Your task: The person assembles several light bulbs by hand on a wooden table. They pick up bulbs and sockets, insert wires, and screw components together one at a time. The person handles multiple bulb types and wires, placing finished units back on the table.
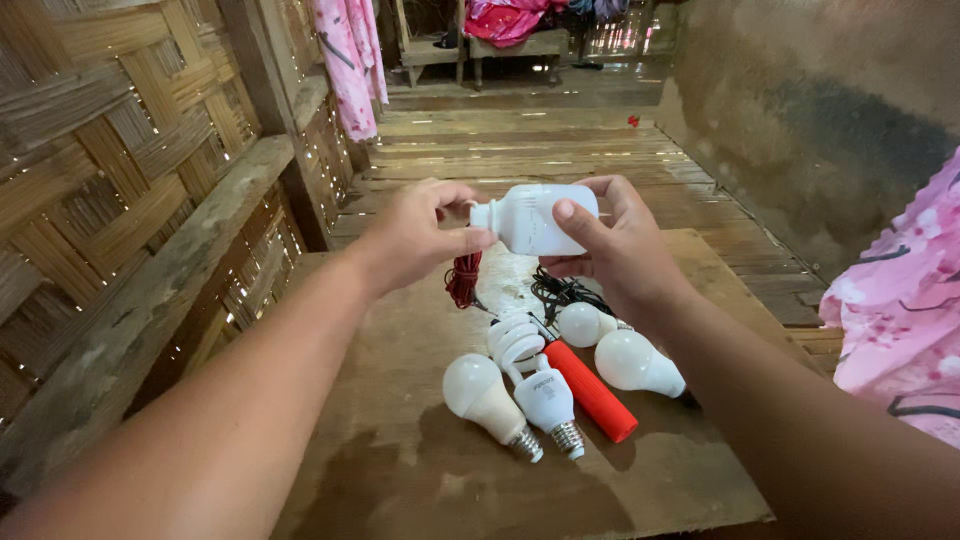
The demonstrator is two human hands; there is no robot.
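I hold a white bulb housing (530, 217) up in front of me, lying sideways, over a brown board (400, 440). My right hand (615, 250) grips its wide body, thumb across the front. My left hand (415, 235) pinches its narrow neck end with thumb and fingers. Below on the board lie a round white bulb (482, 395), a spiral white bulb (530, 375), two more white bulbs (635, 362) and a red-handled tool (590, 392).
A coil of red wire (463, 278) and black wires (560, 292) lie at the board's far side. A woven bamboo wall (120, 170) runs along the left. Pink patterned cloth (900, 300) is at the right, plank floor (560, 150) beyond.
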